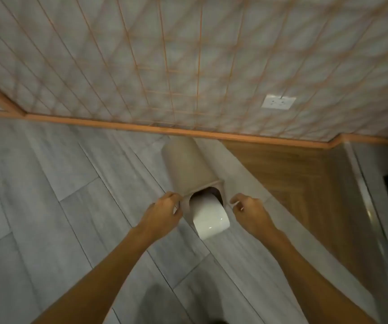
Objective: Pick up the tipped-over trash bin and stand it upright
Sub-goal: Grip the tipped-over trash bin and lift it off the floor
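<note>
A beige trash bin (188, 166) lies on its side on the grey floor, base toward the wall, open mouth toward me. A white inner bucket (209, 217) has slid partly out of that mouth. My left hand (165, 210) is at the left edge of the bin's rim, fingers curled and touching it. My right hand (250, 210) hovers just right of the rim, fingers curled, a small gap between it and the bin. Whether either hand has a real grip on the rim is unclear.
A tiled wall with an orange skirting board (141, 127) runs right behind the bin. A wooden cabinet side (305, 178) stands to the right, a white wall socket (278, 102) above it. Grey floor planks (48, 206) spread to the left.
</note>
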Demonstrator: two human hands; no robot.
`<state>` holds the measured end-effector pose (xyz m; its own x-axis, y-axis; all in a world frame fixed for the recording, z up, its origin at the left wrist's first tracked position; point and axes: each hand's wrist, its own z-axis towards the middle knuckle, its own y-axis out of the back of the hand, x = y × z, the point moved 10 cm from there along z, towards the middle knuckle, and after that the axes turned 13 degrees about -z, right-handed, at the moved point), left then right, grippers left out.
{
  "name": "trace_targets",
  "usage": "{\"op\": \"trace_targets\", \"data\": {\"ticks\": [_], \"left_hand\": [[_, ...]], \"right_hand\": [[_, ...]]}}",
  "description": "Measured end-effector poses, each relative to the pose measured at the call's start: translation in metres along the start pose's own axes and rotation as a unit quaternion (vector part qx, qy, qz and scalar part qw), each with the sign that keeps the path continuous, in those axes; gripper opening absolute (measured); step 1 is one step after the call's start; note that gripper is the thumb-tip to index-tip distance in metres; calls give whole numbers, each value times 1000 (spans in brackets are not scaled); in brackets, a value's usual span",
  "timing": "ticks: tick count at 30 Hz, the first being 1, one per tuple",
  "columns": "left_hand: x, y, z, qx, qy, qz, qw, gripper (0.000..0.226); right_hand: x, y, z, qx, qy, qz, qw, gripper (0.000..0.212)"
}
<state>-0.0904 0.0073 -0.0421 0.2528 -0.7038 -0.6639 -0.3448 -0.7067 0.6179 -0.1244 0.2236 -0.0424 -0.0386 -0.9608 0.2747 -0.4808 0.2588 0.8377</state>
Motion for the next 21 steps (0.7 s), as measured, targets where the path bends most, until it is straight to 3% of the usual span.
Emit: {"op": "trace_targets", "data": {"ticks": [6, 14, 18, 21], "left_hand": [[69, -50, 67, -24, 20, -23, 999, 36], [113, -80, 126, -91, -34, -35, 995, 24], [136, -86, 130, -140, -56, -108, 983, 21], [159, -93, 129, -155, -38, -169, 973, 23]], "right_hand": [[-23, -71, 72, -13, -16, 27, 999, 29], [-28, -113, 145, -42, 25, 6, 999, 59], [-29, -134, 169, -6, 34, 33, 999, 77], [-38, -136, 180, 5, 22, 81, 996, 69]]}}
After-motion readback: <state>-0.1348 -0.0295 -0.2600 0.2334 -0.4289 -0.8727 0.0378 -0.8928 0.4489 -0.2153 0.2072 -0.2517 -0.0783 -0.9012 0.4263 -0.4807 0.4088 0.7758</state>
